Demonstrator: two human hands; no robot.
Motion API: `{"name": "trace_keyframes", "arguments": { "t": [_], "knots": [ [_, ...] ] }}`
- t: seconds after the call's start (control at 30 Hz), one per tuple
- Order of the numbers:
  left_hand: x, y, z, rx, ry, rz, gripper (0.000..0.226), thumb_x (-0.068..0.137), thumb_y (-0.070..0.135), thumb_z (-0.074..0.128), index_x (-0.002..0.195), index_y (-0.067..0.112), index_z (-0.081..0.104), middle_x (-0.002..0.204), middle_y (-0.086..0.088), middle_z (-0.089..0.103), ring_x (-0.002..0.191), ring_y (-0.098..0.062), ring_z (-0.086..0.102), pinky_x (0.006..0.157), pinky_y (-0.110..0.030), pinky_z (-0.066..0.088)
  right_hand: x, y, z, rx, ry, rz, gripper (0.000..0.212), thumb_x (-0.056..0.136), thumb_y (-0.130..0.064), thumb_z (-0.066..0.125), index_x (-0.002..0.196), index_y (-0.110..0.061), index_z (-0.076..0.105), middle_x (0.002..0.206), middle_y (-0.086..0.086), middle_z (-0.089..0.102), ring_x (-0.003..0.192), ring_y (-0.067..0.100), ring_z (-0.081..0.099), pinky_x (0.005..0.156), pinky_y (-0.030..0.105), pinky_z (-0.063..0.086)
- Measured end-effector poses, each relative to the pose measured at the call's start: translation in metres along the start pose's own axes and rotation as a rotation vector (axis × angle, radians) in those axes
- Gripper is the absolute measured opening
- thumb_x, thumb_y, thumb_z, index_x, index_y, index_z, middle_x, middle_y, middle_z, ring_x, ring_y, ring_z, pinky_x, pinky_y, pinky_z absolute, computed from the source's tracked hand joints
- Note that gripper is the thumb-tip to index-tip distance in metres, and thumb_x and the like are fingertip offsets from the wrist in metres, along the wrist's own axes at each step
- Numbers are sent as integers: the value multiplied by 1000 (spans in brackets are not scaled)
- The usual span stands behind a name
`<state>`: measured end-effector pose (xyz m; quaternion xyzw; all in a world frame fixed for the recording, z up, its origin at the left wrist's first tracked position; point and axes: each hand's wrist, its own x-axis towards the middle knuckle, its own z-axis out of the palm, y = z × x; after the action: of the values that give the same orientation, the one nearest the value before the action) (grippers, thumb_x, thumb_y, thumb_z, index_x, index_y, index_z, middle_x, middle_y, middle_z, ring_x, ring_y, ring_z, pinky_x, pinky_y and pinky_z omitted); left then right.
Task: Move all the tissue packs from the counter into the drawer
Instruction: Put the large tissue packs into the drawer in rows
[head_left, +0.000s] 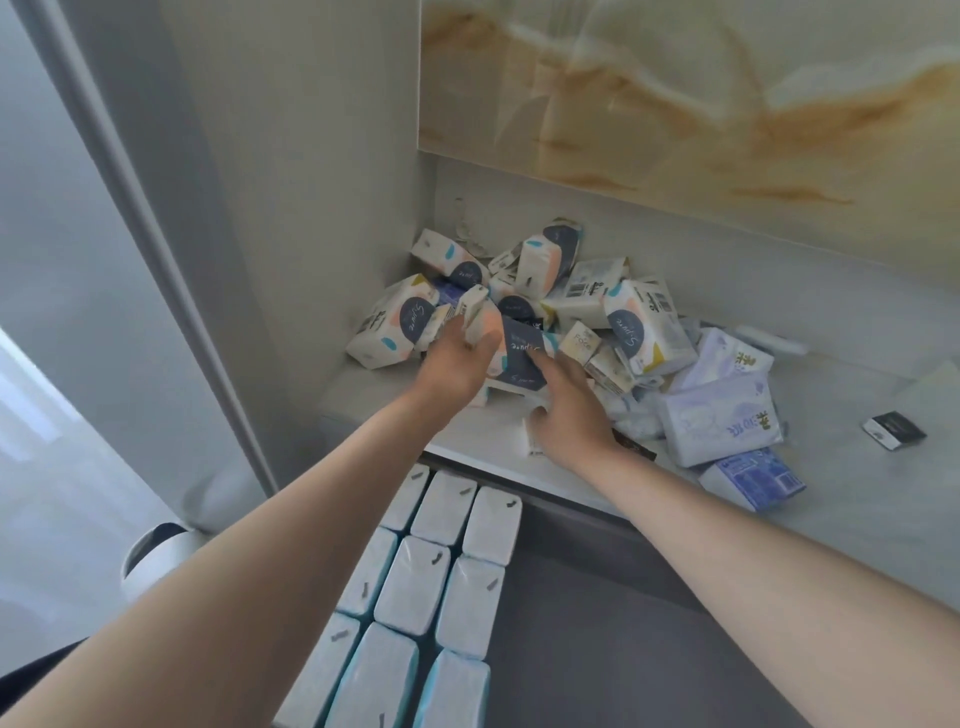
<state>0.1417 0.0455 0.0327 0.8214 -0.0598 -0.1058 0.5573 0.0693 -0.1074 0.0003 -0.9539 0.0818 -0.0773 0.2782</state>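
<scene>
A heap of white tissue packs (540, 291) with dark blue and peach patches lies in the back left corner of the counter (857, 493). My left hand (457, 364) grips one small pack (475, 312) at the front of the heap. My right hand (566, 410) holds a pack with a dark blue label (519, 356) from its right side, and another white pack lies under its palm. Below the counter edge the open drawer (597, 623) holds several white packs (441, 587) standing in neat rows on its left side.
Larger pale purple and blue tissue packs (722, 421) lie to the right of the heap. A small black box (894, 430) sits alone further right. A white wall panel rises at the left. A white round object (156, 551) stands on the floor at lower left.
</scene>
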Motion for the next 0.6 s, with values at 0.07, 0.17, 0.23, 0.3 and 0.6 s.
{"name": "trace_keyframes", "arguments": {
  "t": [0.07, 0.17, 0.23, 0.3, 0.6],
  "knots": [
    [3, -2, 2, -60, 56, -78, 69, 89, 47, 61, 146, 17, 38, 138, -5, 53, 122, -27, 53, 104, -41, 46, -4, 6, 3, 121, 42, -41, 69, 87, 5, 49, 149, -26, 42, 159, 2, 25, 145, 17, 30, 107, 10, 20],
    [-3, -5, 4, -206, 73, -195, 66, 87, 37, 69, 143, 18, 41, 129, -3, 55, 104, -21, 59, 87, -38, 56, -8, 5, -2, 204, 106, -135, 57, 86, 9, 49, 136, -18, 57, 149, 2, 38, 139, 12, 36, 101, -4, 15],
    [-9, -5, 0, -332, 65, -276, 63, 87, 31, 69, 142, 21, 39, 128, -6, 54, 105, -22, 60, 75, -33, 56, -12, 0, -10, 242, 161, -193, 49, 86, 10, 52, 126, -15, 65, 141, 3, 45, 134, 11, 42, 106, 2, 22],
    [-17, -3, -8, -406, 63, -304, 62, 86, 28, 68, 140, 24, 37, 127, -9, 55, 104, -24, 62, 69, -32, 54, -18, -5, -19, 290, 208, -233, 36, 87, 7, 56, 115, -13, 69, 133, 2, 49, 127, 5, 47, 110, 18, 36],
    [-93, 2, -26, -411, -260, -150, 54, 84, -1, 60, 130, 22, 43, 113, -11, 68, 95, -26, 67, 78, -37, 54, -72, -3, -58, 540, -81, 134, 71, 84, -36, 72, 142, -37, 32, 117, -5, 63, 90, 10, 68, 77, 31, 55]
  ]
}}
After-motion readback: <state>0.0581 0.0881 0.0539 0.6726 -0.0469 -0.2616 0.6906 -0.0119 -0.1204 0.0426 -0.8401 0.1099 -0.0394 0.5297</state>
